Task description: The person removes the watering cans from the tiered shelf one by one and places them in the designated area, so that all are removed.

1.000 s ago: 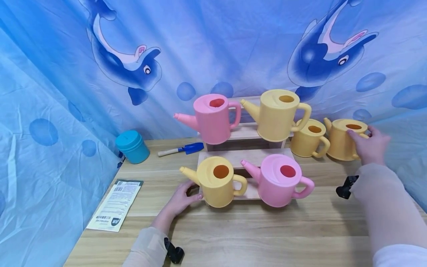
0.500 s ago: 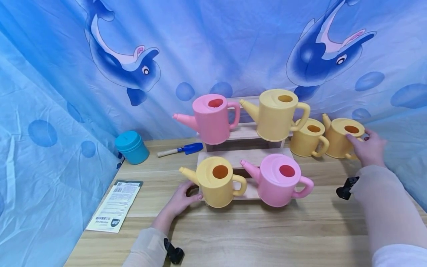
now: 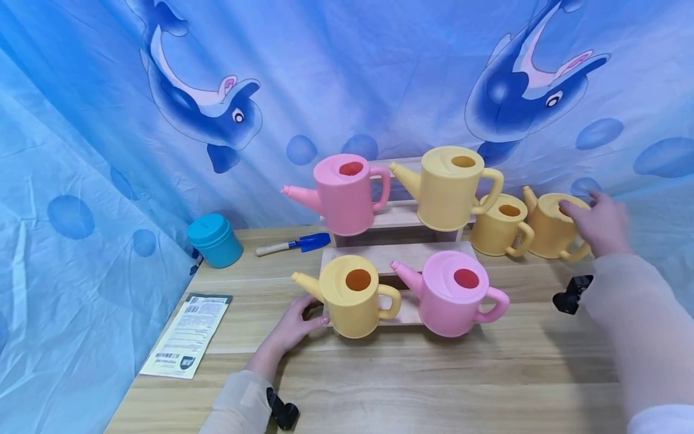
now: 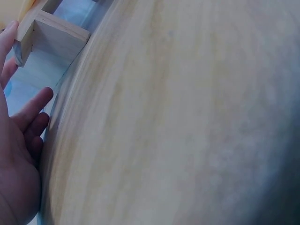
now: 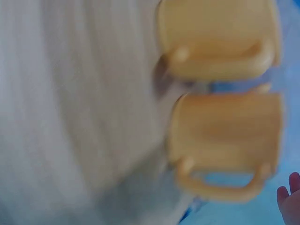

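Note:
My left hand (image 3: 293,325) holds the left end of the lowest step of a wooden stepped shelf (image 3: 398,256); its thumb lies at the front edge, and its lower fingers bend loosely in the left wrist view. A yellow watering can (image 3: 352,301) and a pink one (image 3: 452,301) stand on the low step, with another pink can (image 3: 347,199) and a pale yellow can (image 3: 450,193) higher up. My right hand (image 3: 604,223) hovers by the rightmost yellow watering can (image 3: 550,232), fingers spread. The right wrist view shows this can's handle (image 5: 220,187) free.
Another yellow watering can (image 3: 496,229) stands between the shelf and the rightmost can. On the left lie a small blue trowel (image 3: 311,242) and a printed packet (image 3: 187,334); a teal lidded jar (image 3: 215,240) stands near the dolphin-print curtain (image 3: 347,72).
The rightmost watering can has shifted slightly left and back. My right hand has let go of it and lifted a little. My left hand has stayed put.

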Demonstrator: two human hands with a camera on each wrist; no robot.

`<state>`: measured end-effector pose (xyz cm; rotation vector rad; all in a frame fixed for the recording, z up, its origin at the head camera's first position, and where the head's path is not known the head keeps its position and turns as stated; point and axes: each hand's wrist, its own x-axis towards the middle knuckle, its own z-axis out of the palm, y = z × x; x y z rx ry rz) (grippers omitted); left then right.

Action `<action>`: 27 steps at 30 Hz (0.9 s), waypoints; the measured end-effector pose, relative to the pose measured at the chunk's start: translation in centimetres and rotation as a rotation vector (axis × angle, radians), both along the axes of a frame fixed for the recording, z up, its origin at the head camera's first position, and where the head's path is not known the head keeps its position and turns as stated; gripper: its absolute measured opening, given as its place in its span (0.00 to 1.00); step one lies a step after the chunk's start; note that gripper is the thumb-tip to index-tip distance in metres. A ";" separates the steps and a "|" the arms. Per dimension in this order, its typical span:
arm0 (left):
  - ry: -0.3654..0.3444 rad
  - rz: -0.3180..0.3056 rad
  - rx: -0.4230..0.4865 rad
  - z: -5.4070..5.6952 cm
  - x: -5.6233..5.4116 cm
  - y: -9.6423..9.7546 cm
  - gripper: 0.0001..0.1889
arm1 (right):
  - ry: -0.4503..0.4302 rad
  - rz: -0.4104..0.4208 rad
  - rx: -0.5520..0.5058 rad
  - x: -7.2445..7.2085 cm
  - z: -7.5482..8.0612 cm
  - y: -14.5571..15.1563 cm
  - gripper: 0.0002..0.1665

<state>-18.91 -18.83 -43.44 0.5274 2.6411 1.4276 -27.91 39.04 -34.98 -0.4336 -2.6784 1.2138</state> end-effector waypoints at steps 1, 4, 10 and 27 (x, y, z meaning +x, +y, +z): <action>-0.002 0.002 -0.002 0.0 0.0 0.0 0.26 | 0.024 0.029 -0.021 -0.2 0.6 -0.5 0.58; -0.002 -0.006 0.003 0.0 0.0 -0.1 0.26 | 0.070 0.096 -0.071 -0.8 2.5 -2.6 0.55; 0.013 -0.011 0.002 0.1 0.0 -0.2 0.25 | 0.115 0.218 -0.137 -1.1 5.4 -6.8 0.49; 0.042 0.003 -0.004 -2.9 -1.4 -0.8 0.25 | 0.164 0.435 -0.238 -0.2 7.8 -13.3 0.38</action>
